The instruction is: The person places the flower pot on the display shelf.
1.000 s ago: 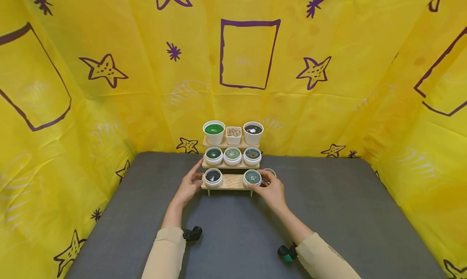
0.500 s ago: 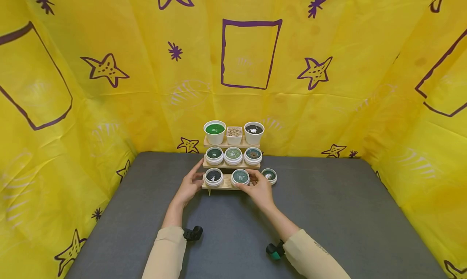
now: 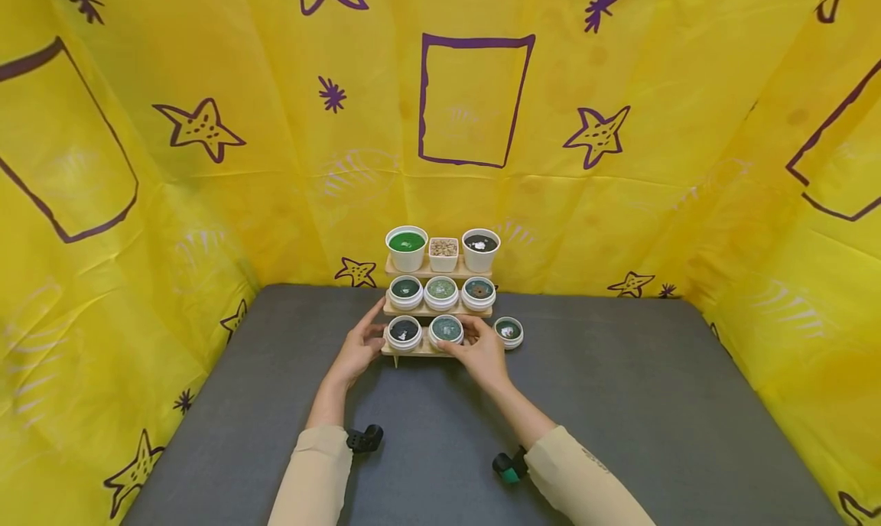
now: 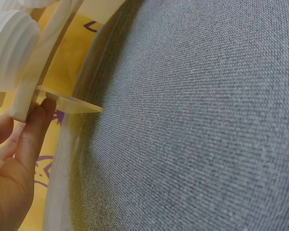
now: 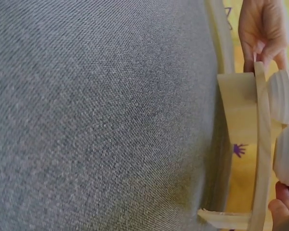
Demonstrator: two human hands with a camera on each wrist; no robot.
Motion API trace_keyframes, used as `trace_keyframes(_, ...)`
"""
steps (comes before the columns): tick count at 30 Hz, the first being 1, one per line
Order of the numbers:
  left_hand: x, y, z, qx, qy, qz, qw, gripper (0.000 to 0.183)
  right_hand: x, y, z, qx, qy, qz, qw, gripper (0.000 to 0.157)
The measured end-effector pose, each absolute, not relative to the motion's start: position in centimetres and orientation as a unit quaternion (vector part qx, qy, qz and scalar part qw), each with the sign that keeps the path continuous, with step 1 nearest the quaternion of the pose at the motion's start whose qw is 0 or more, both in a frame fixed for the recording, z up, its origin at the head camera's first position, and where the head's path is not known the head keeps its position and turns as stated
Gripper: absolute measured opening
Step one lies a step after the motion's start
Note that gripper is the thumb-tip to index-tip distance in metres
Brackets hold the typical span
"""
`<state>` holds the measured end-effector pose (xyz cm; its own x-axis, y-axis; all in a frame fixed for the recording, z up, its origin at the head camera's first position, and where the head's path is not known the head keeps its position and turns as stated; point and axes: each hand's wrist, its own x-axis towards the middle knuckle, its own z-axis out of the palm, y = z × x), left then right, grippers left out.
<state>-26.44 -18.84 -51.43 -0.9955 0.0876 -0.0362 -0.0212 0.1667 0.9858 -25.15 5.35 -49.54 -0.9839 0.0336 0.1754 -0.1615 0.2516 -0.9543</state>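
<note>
A three-tier wooden stand [image 3: 423,350] carries small white cups with coloured fillings. My left hand [image 3: 354,352] holds the left end of its bottom tier; in the left wrist view the thumb lies over the board [image 4: 28,96] and the fingers are under it. My right hand [image 3: 484,355] grips a ribbed white cup [image 3: 446,330] with a teal filling on that tier. To its left sits a cup with a dark filling [image 3: 404,332]. The right wrist view shows the two ribbed cups side by side above the board [image 5: 263,144], with my right fingers [image 5: 284,197] against the nearer one.
A dark green-filled cup [image 3: 508,332] stands right of the stand. The middle tier bears three ribbed cups; the top tier has a bright green cup [image 3: 407,248], a square cup of grains [image 3: 443,254] and a dark one [image 3: 481,249]. Yellow printed cloth surrounds the grey table [image 3: 619,404].
My right hand has slid the teal-filled cup leftward along the bottom tier, close to the dark-filled one. The cup right of the stand has come into fuller view. My left hand stays put.
</note>
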Motion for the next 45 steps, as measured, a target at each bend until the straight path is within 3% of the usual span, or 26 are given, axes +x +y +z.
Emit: trace_keyframes(45, -26.38, -18.88, -51.42, 0.024, 0.764, 0.644, 0.038, 0.079, -25.14, 4.74, -50.25, 0.035, -0.78, 0.619, 0.081, 0.056)
